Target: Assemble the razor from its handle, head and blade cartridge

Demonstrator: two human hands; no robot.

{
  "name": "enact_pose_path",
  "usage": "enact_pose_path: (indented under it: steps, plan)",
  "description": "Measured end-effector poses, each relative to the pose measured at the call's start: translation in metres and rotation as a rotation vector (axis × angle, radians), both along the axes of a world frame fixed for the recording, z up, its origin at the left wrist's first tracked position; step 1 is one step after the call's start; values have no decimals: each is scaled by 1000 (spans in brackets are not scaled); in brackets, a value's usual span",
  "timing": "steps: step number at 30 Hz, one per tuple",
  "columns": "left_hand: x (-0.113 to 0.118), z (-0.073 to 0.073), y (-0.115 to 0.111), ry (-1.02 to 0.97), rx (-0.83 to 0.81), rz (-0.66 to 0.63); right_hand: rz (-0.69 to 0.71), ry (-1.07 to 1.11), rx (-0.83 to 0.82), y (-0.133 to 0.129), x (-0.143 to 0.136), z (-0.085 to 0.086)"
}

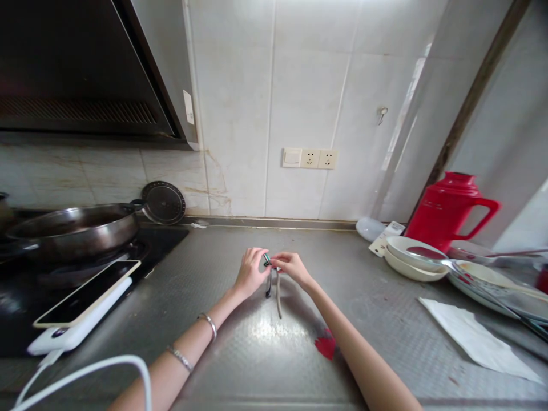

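Observation:
Above the middle of the counter [240,365], my two hands meet at a small dark piece with a green strip [267,259]. My left hand [252,269] pinches this piece from the left, thumb and fingers closed. From the other side, my right hand [293,267] has its fingertips pressed together close to the top of a thin grey-beige cord [279,298]. A short black strip [269,284] hangs down between the hands. The fingers hide most of the small piece, so its kind does not show. A red patch [325,345] lies beside my right forearm.
At left, a steel pan [77,231] sits on the black stove, near a phone [88,294] on a white power bank [81,319] with its cable. To the right are stacked bowls [415,265], a red thermos jug [445,208] and a white paper napkin [475,337].

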State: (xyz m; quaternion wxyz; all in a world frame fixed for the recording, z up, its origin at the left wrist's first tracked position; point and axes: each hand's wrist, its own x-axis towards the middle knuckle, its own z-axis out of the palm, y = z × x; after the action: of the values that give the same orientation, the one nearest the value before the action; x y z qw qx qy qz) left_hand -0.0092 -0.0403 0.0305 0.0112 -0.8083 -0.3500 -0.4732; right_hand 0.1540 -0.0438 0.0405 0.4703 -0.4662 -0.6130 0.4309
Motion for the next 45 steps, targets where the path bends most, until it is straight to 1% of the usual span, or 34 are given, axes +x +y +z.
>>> enact_pose_path:
  steps: [4,8,14,19,23,29,32,35,38,41,43,45]
  plan:
    - [1,-2,-1,1,3,-15,22,26,-15,1,-2,-3]
    - [-1,-3,1,-4,-18,-39,17,23,-14,1,-2,-1]
    - [-4,-6,8,-3,-43,-92,-10,-10,18,2,7,6]
    - [-5,-4,8,-9,-74,-115,-9,-36,45,4,14,6]
    - [-5,-1,7,-18,-86,-104,-2,-72,75,6,17,5]
    - [-5,-1,7,-57,-90,-95,38,-155,162,4,21,7]
    - [-5,-1,7,-56,-104,-88,27,-197,191,5,22,8]
    - [-4,1,5,-40,-120,-39,10,-222,218,9,29,4]
    - [-3,4,3,0,-206,75,-55,-267,235,16,43,-6]
    - [-1,6,0,95,-390,183,-151,-380,253,21,60,-18]
    - [1,6,-2,169,-512,224,-179,-444,259,23,67,-24]
    - [2,6,-4,248,-598,233,-179,-487,256,24,71,-29]
